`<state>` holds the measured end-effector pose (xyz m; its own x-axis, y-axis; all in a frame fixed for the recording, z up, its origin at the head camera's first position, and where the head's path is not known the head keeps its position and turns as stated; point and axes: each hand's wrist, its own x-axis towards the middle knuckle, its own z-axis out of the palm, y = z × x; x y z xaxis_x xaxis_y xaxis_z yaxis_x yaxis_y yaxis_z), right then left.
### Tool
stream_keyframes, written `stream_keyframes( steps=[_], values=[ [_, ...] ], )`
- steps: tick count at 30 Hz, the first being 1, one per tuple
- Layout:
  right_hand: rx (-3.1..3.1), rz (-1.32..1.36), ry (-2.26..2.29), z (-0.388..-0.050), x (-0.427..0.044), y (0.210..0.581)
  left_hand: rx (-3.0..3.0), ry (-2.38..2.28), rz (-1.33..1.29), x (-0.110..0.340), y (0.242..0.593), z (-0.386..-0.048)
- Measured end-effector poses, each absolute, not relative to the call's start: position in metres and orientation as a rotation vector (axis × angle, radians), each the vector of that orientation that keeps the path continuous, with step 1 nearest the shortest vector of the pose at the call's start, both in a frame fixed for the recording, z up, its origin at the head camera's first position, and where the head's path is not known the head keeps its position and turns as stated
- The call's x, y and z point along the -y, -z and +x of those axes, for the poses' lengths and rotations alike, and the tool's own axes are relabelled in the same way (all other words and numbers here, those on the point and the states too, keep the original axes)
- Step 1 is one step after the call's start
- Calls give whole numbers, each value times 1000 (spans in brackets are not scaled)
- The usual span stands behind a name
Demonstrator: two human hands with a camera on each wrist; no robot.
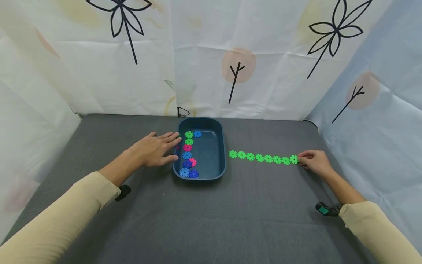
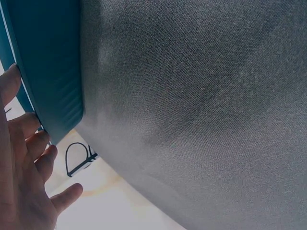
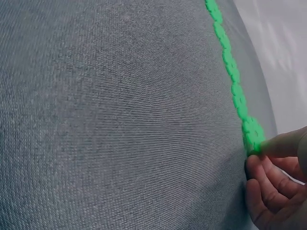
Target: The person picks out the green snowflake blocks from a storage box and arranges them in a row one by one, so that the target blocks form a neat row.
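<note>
A row of several green notched plastic discs stretches over the grey cloth, right of a dark blue tray. At the row's right end, my right hand pinches the last green disc between thumb and fingers; the right wrist view shows this disc slightly tilted at the fingertips. My left hand touches the tray's left rim with fingers spread and fairly straight. In the left wrist view, the fingers rest along the tray's edge. Inside the tray, blue, pink and green discs line the left side.
Grey cloth covers the table. White printed fabric hangs along the back, with more fabric at both sides. Dark bands sit on both wrists, and the right one has a green face.
</note>
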<state>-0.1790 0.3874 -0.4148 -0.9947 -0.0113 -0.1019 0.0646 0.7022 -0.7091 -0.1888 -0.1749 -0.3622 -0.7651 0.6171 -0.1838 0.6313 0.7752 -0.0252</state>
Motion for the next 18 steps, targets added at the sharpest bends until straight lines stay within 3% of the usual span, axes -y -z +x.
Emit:
stream_keyframes(
  steps=[18],
  values=[
    [-2786, 182, 1176, -178, -382, 414, -2811, 122, 994, 175, 363, -190]
  ],
)
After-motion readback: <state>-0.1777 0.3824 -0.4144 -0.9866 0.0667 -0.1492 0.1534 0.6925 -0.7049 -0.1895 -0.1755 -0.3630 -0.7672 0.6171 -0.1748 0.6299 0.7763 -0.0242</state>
